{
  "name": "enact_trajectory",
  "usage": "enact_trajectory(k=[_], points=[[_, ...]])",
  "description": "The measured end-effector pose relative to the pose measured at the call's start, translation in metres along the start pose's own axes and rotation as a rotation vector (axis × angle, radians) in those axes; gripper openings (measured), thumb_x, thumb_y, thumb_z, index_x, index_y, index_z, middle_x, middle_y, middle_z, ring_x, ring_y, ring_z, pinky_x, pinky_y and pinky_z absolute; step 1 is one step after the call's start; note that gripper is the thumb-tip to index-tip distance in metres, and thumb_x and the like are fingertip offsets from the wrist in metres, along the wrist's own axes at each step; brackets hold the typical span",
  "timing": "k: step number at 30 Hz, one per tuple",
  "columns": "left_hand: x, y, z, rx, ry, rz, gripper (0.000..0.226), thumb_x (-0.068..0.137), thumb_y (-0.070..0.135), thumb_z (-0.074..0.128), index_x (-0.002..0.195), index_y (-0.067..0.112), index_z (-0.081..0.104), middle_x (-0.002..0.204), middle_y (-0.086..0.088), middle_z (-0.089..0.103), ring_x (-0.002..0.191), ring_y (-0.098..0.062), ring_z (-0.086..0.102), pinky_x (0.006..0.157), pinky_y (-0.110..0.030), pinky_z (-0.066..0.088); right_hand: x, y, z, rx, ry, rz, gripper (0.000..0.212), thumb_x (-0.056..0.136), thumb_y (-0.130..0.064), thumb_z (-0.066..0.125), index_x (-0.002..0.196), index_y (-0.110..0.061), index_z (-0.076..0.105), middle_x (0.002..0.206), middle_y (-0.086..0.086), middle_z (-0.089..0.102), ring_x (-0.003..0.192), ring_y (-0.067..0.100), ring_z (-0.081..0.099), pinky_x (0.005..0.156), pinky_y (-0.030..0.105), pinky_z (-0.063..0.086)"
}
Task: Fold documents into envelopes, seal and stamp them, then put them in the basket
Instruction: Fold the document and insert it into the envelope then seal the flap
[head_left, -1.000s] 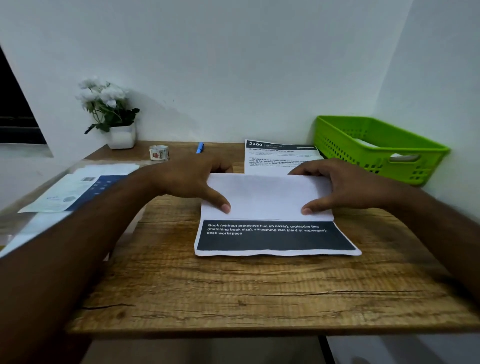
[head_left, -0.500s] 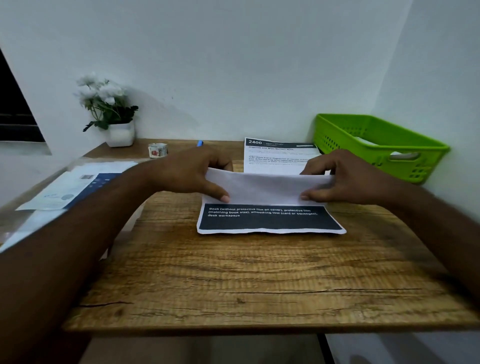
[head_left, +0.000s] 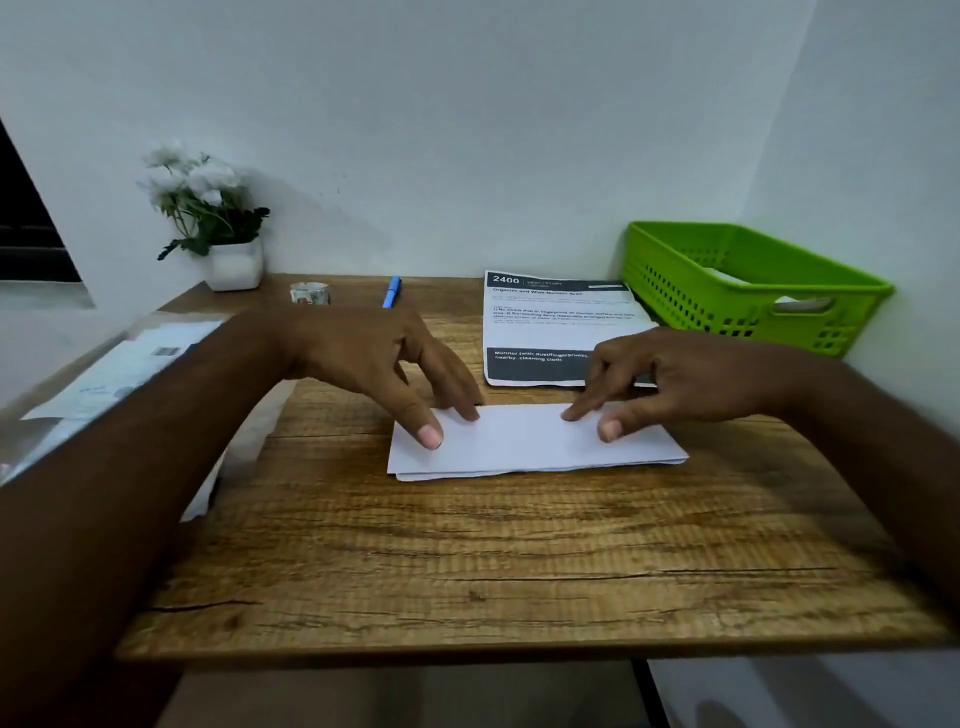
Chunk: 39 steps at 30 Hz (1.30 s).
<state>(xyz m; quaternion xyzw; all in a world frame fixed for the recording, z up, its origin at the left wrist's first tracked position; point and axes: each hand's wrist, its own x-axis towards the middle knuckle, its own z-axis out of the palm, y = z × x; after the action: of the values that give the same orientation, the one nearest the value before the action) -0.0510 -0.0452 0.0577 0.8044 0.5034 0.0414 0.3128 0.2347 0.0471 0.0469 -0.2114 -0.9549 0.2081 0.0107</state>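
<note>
The folded document (head_left: 535, 441) lies flat near the middle of the wooden worktop (head_left: 493, 561), a long white strip with its blank side up. Its layered edges show along the near side, slightly uneven at the left corner.

The left hand (head_left: 363, 358) comes in from 9 o'clock. Its grip is spread, pinching nothing: the thumb (head_left: 430, 435) and the forefinger press down on the left end of the strip, and the other fingers arch above it. The right hand (head_left: 685, 371) comes in from 3 o'clock with the same spread grip. Its forefinger (head_left: 570, 414) and thumb touch the top of the paper right of centre, and its remaining fingers are lifted and loosely bent. The two hands are near each other but apart, with bare paper between them.

At 1 o'clock from the strip, just beyond the right hand, a printed sheet (head_left: 556, 322) lies face up, with a dark header and a dark band at its foot. The green basket (head_left: 753, 312) stands at 2 o'clock against the wall corner, with something white inside it.

Along the back edge lie a blue pen (head_left: 392, 292) at 11 o'clock and a small patterned roll (head_left: 309, 293) to its left. Farther left, a white pot of white flowers (head_left: 218, 218) stands in the corner. At 9 o'clock, behind the left forearm, a stack of papers (head_left: 119, 364) with blue print rests at the worktop's side.
</note>
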Motion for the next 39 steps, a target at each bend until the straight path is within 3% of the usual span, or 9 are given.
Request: enact_trajectory(k=[4, 7, 13, 19, 23, 25, 30, 35, 39], points=[[0.006, 0.006, 0.005, 0.054, 0.045, 0.011, 0.039, 0.066, 0.051, 0.08, 0.1, 0.034, 0.075, 0.123, 0.022, 0.061, 0.115, 0.007, 0.051, 0.092, -0.023, 0.049, 0.002, -0.002, 0.006, -0.124, 0.068, -0.024, 0.053, 0.067, -0.082, 0.058, 0.105, -0.048, 0.07, 0.104, -0.016, 0.06, 0.099, 0.006, 0.059, 0.084, 0.041, 0.049], [0.015, 0.01, 0.013, 0.133, 0.127, 0.016, 0.036, 0.065, 0.047, 0.076, 0.098, 0.036, 0.071, 0.115, 0.018, 0.061, 0.106, -0.001, 0.055, 0.089, -0.029, 0.052, 0.006, -0.007, 0.015, -0.141, 0.061, -0.056, 0.047, 0.074, -0.071, 0.065, 0.113, -0.044, 0.064, 0.11, -0.018, 0.056, 0.105, 0.006, 0.056, 0.087, 0.035, 0.047], [0.031, 0.016, 0.028, 0.235, 0.211, 0.065, 0.038, 0.066, 0.049, 0.079, 0.099, 0.033, 0.068, 0.099, 0.017, 0.059, 0.092, 0.001, 0.052, 0.074, -0.011, 0.045, 0.015, -0.017, 0.03, -0.168, 0.103, -0.149, 0.041, 0.08, -0.058, 0.068, 0.117, -0.042, 0.063, 0.11, -0.016, 0.054, 0.103, 0.005, 0.054, 0.085, 0.028, 0.047], [0.027, 0.027, 0.029, 0.238, 0.155, 0.018, 0.052, 0.057, 0.056, 0.074, 0.102, 0.029, 0.067, 0.091, 0.013, 0.062, 0.084, -0.002, 0.055, 0.07, -0.016, 0.046, 0.016, -0.026, 0.04, -0.177, 0.136, -0.266, 0.033, 0.087, -0.048, 0.067, 0.118, -0.038, 0.067, 0.122, -0.014, 0.056, 0.112, -0.002, 0.051, 0.095, 0.024, 0.042], [0.023, 0.03, 0.029, 0.224, 0.124, -0.025, 0.054, 0.052, 0.058, 0.073, 0.099, 0.035, 0.063, 0.09, 0.014, 0.06, 0.083, -0.003, 0.056, 0.066, -0.012, 0.046, 0.001, -0.018, 0.036, -0.135, 0.13, -0.21, 0.038, 0.084, -0.05, 0.067, 0.119, -0.038, 0.068, 0.13, -0.016, 0.059, 0.118, -0.003, 0.052, 0.101, 0.028, 0.042], [0.022, 0.028, 0.028, 0.204, 0.119, -0.061, 0.051, 0.053, 0.055, 0.075, 0.097, 0.035, 0.062, 0.089, 0.012, 0.061, 0.081, -0.005, 0.057, 0.067, -0.017, 0.048, -0.012, -0.01, 0.032, -0.074, 0.122, -0.162, 0.038, 0.082, -0.049, 0.07, 0.118, -0.037, 0.07, 0.132, -0.019, 0.059, 0.121, -0.004, 0.052, 0.103, 0.03, 0.043], [0.014, 0.018, 0.029, 0.135, 0.083, -0.116, 0.041, 0.056, 0.046, 0.08, 0.09, 0.03, 0.063, 0.081, 0.007, 0.064, 0.074, -0.011, 0.06, 0.063, -0.021, 0.049, -0.045, 0.015, 0.027, 0.105, 0.173, -0.055, 0.033, 0.078, -0.036, 0.074, 0.11, -0.028, 0.075, 0.129, -0.017, 0.063, 0.117, 0.003, 0.06, 0.1, 0.038, 0.046], [-0.004, 0.014, 0.037, 0.183, 0.172, -0.111, 0.036, 0.06, 0.055, 0.073, 0.087, 0.035, 0.061, 0.079, 0.016, 0.061, 0.077, -0.006, 0.057, 0.065, -0.022, 0.047, -0.062, 0.03, 0.022, 0.115, 0.248, -0.037, 0.025, 0.076, -0.027, 0.076, 0.1, -0.02, 0.079, 0.119, -0.014, 0.069, 0.111, 0.001, 0.063, 0.099, 0.028, 0.048], [-0.022, 0.015, 0.045, 0.227, 0.24, -0.038, 0.035, 0.065, 0.061, 0.064, 0.091, 0.038, 0.06, 0.081, 0.013, 0.061, 0.083, -0.004, 0.056, 0.066, -0.018, 0.047, -0.064, 0.032, 0.014, 0.044, 0.272, -0.041, 0.014, 0.078, -0.032, 0.075, 0.09, -0.025, 0.08, 0.105, -0.015, 0.073, 0.1, 0.004, 0.067, 0.089, 0.039, 0.053]])
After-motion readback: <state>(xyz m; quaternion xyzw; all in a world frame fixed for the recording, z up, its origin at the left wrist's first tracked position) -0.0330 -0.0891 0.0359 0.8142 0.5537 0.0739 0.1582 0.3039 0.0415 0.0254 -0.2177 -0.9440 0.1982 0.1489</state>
